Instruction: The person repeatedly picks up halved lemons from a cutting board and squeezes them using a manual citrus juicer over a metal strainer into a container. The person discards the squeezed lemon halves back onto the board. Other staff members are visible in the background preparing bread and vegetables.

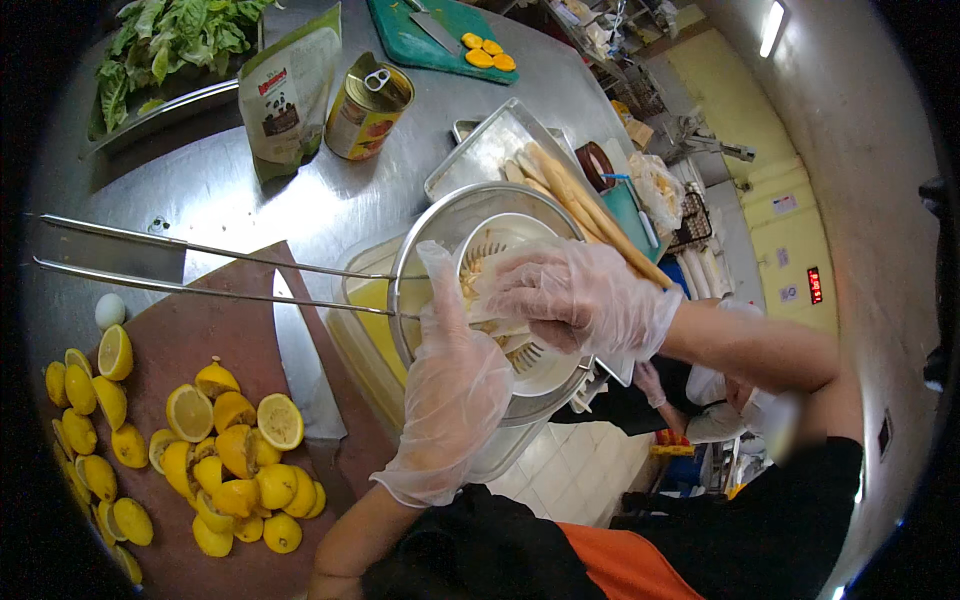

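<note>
My left hand (459, 397), in a clear plastic glove, grips the left side of a white plastic citrus juicer (551, 375); its fingers are partly hidden. Curled over the juicer's middle is my gloved right hand (574, 300), which hides whatever lies beneath its palm. Pulp and seeds show around the juicer's slots. The juicer sits inside a round metal strainer (420, 217) with a long wire handle reaching left. Below the strainer stands a plastic tub (349, 330) containing yellow liquid. Squeezed and cut lemon halves (236, 450) are heaped on a brown cutting board (187, 315).
A large knife (304, 360) lies on the board beside the tub. Behind stand an opened can (370, 109), a pouch (289, 97) and a tray of lettuce (180, 45). Baguettes (574, 191) rest on a metal tray (480, 161) close to my right hand. Another gloved person (720, 397) is nearby.
</note>
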`<move>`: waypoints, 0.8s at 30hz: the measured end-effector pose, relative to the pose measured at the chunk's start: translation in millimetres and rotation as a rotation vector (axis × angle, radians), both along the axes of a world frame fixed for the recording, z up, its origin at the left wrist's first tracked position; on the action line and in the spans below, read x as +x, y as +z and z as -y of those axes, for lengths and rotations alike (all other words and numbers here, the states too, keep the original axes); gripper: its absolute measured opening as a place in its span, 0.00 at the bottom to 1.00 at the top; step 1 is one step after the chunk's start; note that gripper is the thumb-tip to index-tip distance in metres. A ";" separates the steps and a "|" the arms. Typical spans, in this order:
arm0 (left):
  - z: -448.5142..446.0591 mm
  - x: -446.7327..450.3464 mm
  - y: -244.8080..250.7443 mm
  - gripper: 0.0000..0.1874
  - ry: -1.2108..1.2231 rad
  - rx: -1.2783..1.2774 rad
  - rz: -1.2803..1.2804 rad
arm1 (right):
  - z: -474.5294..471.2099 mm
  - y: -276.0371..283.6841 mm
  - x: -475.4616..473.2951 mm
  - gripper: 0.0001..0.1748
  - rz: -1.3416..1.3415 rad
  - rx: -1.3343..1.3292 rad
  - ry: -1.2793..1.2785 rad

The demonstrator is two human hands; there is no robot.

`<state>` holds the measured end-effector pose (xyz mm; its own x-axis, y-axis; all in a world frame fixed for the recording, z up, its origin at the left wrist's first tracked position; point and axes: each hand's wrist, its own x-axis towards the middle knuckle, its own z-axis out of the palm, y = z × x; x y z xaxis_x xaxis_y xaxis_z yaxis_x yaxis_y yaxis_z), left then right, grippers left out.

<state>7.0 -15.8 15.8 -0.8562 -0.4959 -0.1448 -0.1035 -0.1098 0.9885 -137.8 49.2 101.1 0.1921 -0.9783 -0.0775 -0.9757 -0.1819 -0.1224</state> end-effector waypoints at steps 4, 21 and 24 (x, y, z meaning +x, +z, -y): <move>-2.5 -0.6 -2.0 0.36 0.042 0.003 -0.026 | -3.0 -4.2 0.6 0.16 0.063 -0.059 -0.098; -4.9 -0.6 -4.0 0.40 0.050 -0.060 -0.021 | -2.6 -8.5 21.6 0.17 0.309 0.004 -0.728; -3.9 -0.7 -2.7 0.41 0.039 -0.035 0.006 | -0.3 -16.0 27.2 0.10 0.739 -0.172 -1.095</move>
<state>6.3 -11.9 13.1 -0.8355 -0.5334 -0.1319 -0.1061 -0.0789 0.9912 -110.6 49.5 85.1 -0.7514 -0.6409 -0.1568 -0.3421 0.5817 -0.7380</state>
